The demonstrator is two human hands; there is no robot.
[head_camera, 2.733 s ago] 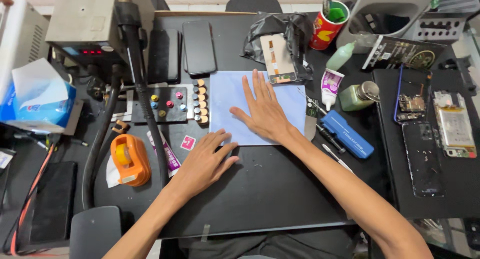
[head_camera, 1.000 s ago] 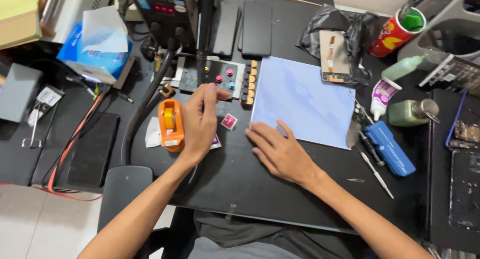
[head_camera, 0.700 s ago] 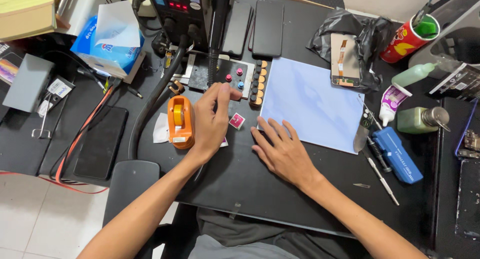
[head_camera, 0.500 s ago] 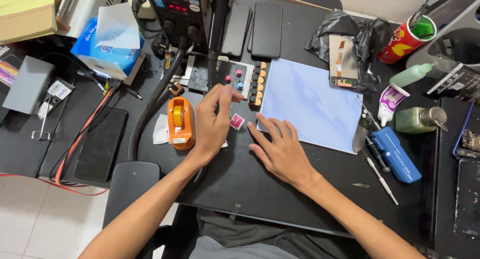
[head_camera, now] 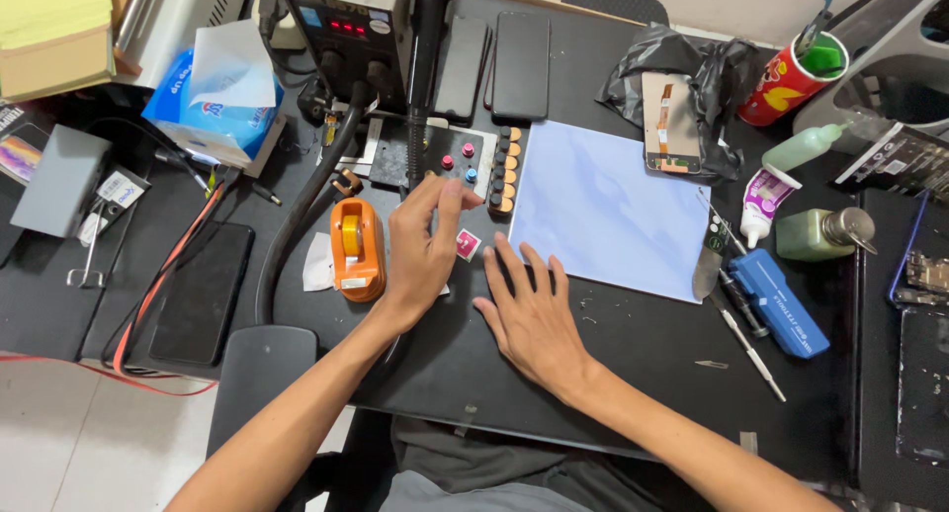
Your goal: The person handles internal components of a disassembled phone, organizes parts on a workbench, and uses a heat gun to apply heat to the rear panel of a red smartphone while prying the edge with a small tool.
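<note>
My left hand (head_camera: 423, 245) hovers over the black desk mat (head_camera: 633, 344), fingers curled toward a small tool tray (head_camera: 465, 156) with coloured caps. It holds nothing that I can see. An orange tape dispenser (head_camera: 356, 247) stands just left of it, and a small pink square (head_camera: 467, 243) lies by its fingertips. Resting flat on the mat, my right hand (head_camera: 529, 309) has its fingers spread, near the lower left corner of a pale blue sheet (head_camera: 608, 211).
A rework station (head_camera: 346, 18) with a black hose (head_camera: 297, 215) stands at the back, two dark phones (head_camera: 499, 65) beside it. A blue tissue box (head_camera: 213, 102) is left. Bottles (head_camera: 820, 233), a blue case (head_camera: 784, 302), tweezers (head_camera: 749, 339) and a red can (head_camera: 791, 77) lie right.
My view has swung left from the sheet toward the tape dispenser. My left hand moved up to the tool tray and my right hand slid off the blue sheet onto the mat.
</note>
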